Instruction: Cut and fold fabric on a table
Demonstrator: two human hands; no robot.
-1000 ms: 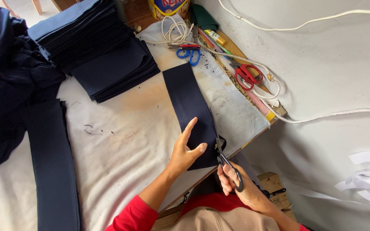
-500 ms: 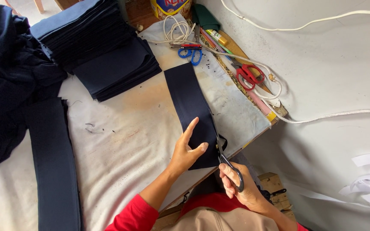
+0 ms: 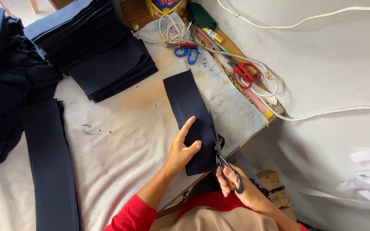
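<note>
A long navy fabric strip (image 3: pixel 187 102) lies on the white padded table (image 3: pixel 120 145). My left hand (image 3: pixel 183 147) presses flat on its near end, fingers spread. My right hand (image 3: pixel 236 184) grips black scissors (image 3: pixel 219 147) by the handles. The blades point away from me along the strip's right edge.
Stacks of navy fabric pieces (image 3: pixel 103 55) sit at the far left. A long navy strip (image 3: pixel 48 162) lies at the left. Blue scissors (image 3: pixel 187 52), red scissors (image 3: pixel 246 73) and white cord (image 3: pixel 172 28) lie along the far edge. The table edge is just right of my hands.
The scissors blades have advanced further along the strip's right edge. My left hand stays pressed on the fabric.
</note>
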